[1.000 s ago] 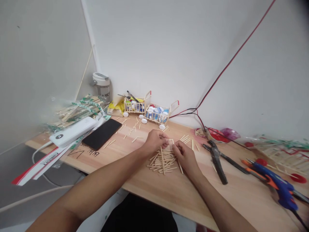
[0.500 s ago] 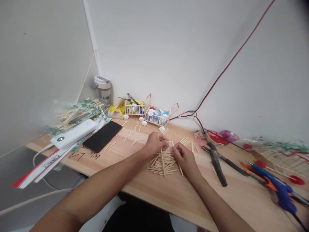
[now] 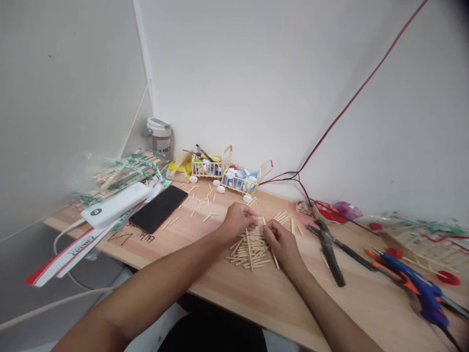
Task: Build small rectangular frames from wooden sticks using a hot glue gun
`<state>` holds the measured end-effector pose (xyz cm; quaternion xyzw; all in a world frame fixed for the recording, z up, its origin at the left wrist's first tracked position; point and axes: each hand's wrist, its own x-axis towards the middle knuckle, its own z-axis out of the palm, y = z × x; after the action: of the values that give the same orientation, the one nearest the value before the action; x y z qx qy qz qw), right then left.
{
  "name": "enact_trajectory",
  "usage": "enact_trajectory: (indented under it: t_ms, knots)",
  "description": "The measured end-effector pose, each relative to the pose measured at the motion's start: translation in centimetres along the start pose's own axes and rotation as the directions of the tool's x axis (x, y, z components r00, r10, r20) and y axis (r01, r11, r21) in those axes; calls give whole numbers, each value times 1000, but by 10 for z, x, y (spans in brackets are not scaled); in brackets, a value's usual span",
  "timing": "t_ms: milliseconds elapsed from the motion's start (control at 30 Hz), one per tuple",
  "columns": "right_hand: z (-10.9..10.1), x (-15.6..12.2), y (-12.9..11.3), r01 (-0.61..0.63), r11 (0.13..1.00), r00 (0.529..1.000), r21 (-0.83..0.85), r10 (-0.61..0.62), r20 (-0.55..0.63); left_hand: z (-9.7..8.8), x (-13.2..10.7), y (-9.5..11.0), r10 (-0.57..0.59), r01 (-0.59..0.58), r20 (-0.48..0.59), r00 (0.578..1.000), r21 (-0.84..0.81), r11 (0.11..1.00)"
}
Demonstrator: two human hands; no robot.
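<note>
My left hand (image 3: 239, 219) is closed in a pinch at the top of a long thin wooden stick (image 3: 249, 252), which slants down over a pile of short sticks (image 3: 240, 253). Just to its right, my right hand (image 3: 281, 240) is also closed, its fingers gripping another long wooden stick (image 3: 275, 259) whose lower end pokes out below. A short stick (image 3: 261, 218) bridges the gap near both sets of fingertips. Whether these pieces are joined is too small to tell.
Two small stick-built carts (image 3: 238, 180) stand by the wall, filled with bottle caps and pens. A black phone (image 3: 159, 209) and a white power strip (image 3: 115, 205) lie left. To the right lie black-handled pliers (image 3: 330, 254) and a blue glue gun (image 3: 414, 283).
The whole view has shifted slightly. Both hands keep nearly the same position and grip over the stick pile.
</note>
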<state>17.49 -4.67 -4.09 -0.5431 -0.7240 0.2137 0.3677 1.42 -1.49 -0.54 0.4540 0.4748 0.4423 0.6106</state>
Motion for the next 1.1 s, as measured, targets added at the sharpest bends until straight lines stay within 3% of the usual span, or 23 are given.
enact_trajectory:
  t_ms: [1100]
  knots:
    - [1,1,1,-17,999,1000,-31,18,9,-2,-1,-1,21,-21,-2,1000,12,1000]
